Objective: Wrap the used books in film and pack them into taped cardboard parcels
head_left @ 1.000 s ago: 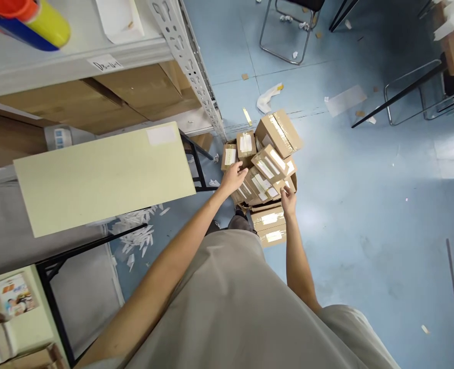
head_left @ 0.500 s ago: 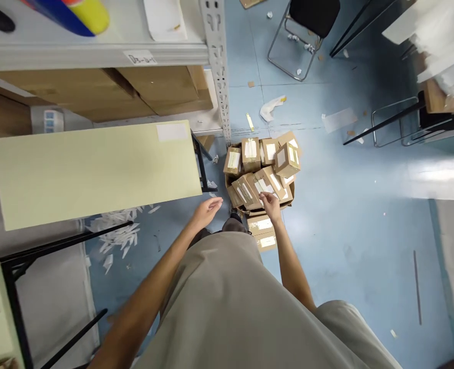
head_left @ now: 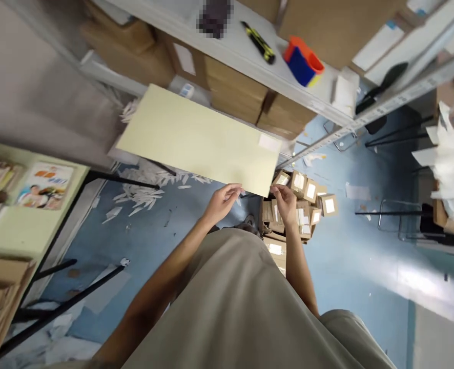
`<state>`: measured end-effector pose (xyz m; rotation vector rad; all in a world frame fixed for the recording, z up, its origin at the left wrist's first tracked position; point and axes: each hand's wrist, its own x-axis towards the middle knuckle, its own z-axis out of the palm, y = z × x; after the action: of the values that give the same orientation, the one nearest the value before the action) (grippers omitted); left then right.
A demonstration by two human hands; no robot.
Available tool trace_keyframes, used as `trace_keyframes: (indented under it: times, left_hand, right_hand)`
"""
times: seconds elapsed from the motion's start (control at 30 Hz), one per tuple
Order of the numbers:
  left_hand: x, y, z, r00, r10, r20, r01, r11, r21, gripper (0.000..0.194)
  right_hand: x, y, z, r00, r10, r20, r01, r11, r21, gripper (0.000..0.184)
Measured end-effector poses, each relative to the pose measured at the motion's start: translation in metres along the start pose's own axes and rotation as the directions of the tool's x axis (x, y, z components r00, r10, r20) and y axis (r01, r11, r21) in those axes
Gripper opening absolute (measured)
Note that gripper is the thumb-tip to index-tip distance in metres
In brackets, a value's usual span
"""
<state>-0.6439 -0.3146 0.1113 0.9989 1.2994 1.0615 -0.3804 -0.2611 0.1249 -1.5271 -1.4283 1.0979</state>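
Note:
My left hand (head_left: 223,204) is just off the near edge of a pale yellow-green table top (head_left: 196,138), its fingers stretched out and holding nothing I can see. By the right corner of that table, my right hand (head_left: 286,202) has its thumb and fingertips pinched together; anything between them is too small to make out. A white label (head_left: 269,142) lies on the table's right end. Below and behind my right hand, a large open carton on the floor holds several small taped cardboard boxes (head_left: 310,190) with white labels.
On the grey shelf (head_left: 246,51) beyond the table lie a yellow-black utility knife (head_left: 258,43), an orange-and-blue tape dispenser (head_left: 303,61) and a white paper stack (head_left: 344,95). Paper strips (head_left: 144,187) litter the floor. A second table (head_left: 27,233) at left carries magazines and flattened cardboard.
My view has turned and shifted left, bringing more of the shelf and the left table into sight. Both hands now appear close to the table's near edge; the right fingers stay pinched.

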Motion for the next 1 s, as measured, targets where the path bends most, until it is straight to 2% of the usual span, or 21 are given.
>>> trace_keyframes:
  times: [0.1,0.2,0.3,0.43,0.63,0.77,0.87,1.0]
  left_hand:
    - [-0.022,-0.002,-0.066,0.988,0.02,-0.154,-0.029,0.998,-0.054,0.049]
    - [-0.04,-0.008,-0.123,0.946,0.024,-0.322,-0.063,0.992,-0.112,0.043]
    - [-0.054,-0.014,-0.17,0.877,0.024,-0.48,-0.1,0.986,-0.133,0.037]
    - [-0.07,-0.021,-0.223,0.765,0.015,-0.644,-0.117,0.986,-0.116,0.033]
    - [-0.096,-0.028,-0.293,0.594,-0.058,-0.803,-0.101,0.984,-0.146,0.038]
    - [-0.11,-0.02,-0.335,0.452,-0.126,-0.883,-0.062,0.983,-0.172,0.045]
    - [-0.113,-0.011,-0.363,0.359,-0.169,-0.918,-0.049,0.979,-0.2,0.053]
    - [-0.109,-0.006,-0.394,0.271,-0.211,-0.939,-0.042,0.972,-0.231,0.062]
  right_hand:
    - [0.003,-0.026,0.068,0.994,-0.038,0.101,0.04,0.999,-0.021,0.048]
    - [0.006,-0.048,0.13,0.97,-0.074,0.232,0.085,0.996,-0.041,0.046]
    - [0.011,-0.069,0.184,0.926,-0.1,0.364,0.125,0.991,-0.047,0.045]
    - [0.025,-0.094,0.253,0.841,-0.134,0.525,0.177,0.984,-0.033,0.042]
    - [0.051,-0.124,0.368,0.665,-0.174,0.726,0.217,0.976,0.035,0.041]
    - [0.062,-0.15,0.445,0.522,-0.175,0.835,0.191,0.978,0.086,0.041]
    - [0.067,-0.171,0.495,0.396,-0.18,0.901,0.164,0.979,0.124,0.04]
    - [0.074,-0.187,0.553,0.268,-0.161,0.95,0.14,0.982,0.127,0.042]
